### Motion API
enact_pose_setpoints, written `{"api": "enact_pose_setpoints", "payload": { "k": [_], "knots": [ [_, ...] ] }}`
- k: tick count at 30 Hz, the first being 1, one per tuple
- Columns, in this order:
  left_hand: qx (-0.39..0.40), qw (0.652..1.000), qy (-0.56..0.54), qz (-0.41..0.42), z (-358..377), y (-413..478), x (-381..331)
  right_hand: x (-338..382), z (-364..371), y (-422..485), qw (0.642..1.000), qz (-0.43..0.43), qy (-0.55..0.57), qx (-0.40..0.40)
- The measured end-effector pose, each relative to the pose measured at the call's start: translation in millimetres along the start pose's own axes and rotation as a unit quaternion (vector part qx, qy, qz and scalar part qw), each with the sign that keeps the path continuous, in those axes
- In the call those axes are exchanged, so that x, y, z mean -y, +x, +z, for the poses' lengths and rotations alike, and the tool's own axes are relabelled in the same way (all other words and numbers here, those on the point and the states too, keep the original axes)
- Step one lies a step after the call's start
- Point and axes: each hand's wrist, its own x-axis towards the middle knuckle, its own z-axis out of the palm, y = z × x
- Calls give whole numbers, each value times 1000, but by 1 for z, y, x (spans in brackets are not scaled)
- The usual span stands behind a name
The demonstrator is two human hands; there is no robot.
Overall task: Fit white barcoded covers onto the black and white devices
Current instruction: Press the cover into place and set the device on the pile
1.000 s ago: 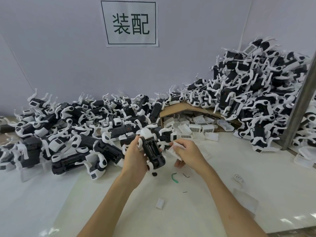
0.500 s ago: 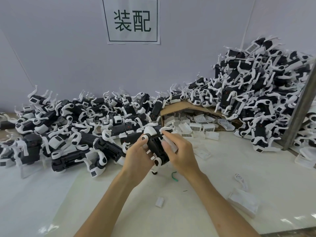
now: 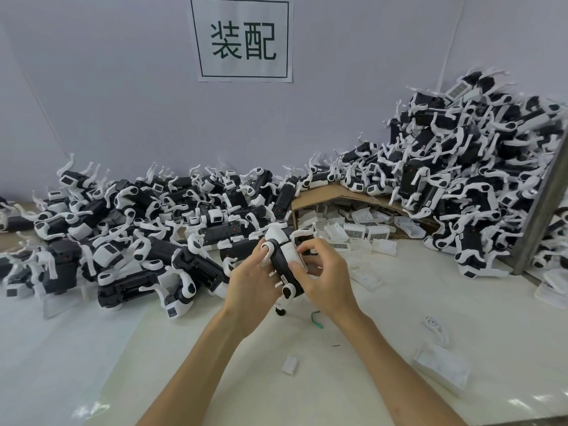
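A black and white device (image 3: 281,256) is held above the middle of the white table. My left hand (image 3: 250,281) grips its left side, the thumb on a white round joint. My right hand (image 3: 325,278) curls round its right side, thumb and fingertips pressing a white cover (image 3: 290,252) that lies along the device's upper face. Any barcode on that cover is not readable. More white barcoded covers (image 3: 356,233) spill from an open cardboard box (image 3: 325,196) behind my hands.
A low pile of devices (image 3: 138,229) fills the left back of the table, and a taller pile (image 3: 467,167) rises at the right against a grey post (image 3: 544,204). Small white parts (image 3: 290,364), a green scrap (image 3: 316,318) and a clear bag (image 3: 442,365) lie in front.
My right hand brought the white cover from beside the device onto its face and now presses it there. The left hand kept hold and turned the device slightly.
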Motion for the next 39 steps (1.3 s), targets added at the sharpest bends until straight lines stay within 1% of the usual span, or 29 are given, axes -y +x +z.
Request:
{"api": "enact_pose_setpoints", "payload": {
  "k": [9,12,15,19,23,27,29,32,35,37,39],
  "knots": [
    [-5,1000,-1,26,0,-1,0,2,1,0,998,-51,-40,9],
    [8,1000,16,18,-3,-1,-1,2,3,0,999,-39,-30,2],
    [8,998,62,26,-7,2,2,3,3,0,999,-28,-16,3],
    [-20,993,109,39,-7,3,3,5,4,-1,1000,-4,6,24],
    [-64,987,136,64,-13,7,8,9,3,0,996,27,66,45],
    [-116,983,116,83,-16,8,9,13,6,-2,996,26,40,69],
    [-110,986,93,86,-16,8,7,15,9,-4,996,43,48,63],
    [-77,991,70,79,-14,5,3,16,8,-4,990,92,83,71],
    [-45,995,50,74,-12,1,1,17,7,-5,973,131,131,136],
    [-40,995,46,75,-11,0,0,18,9,-7,961,145,152,177],
    [-40,995,55,74,-11,0,0,18,11,-7,958,147,159,189]
  ]
}}
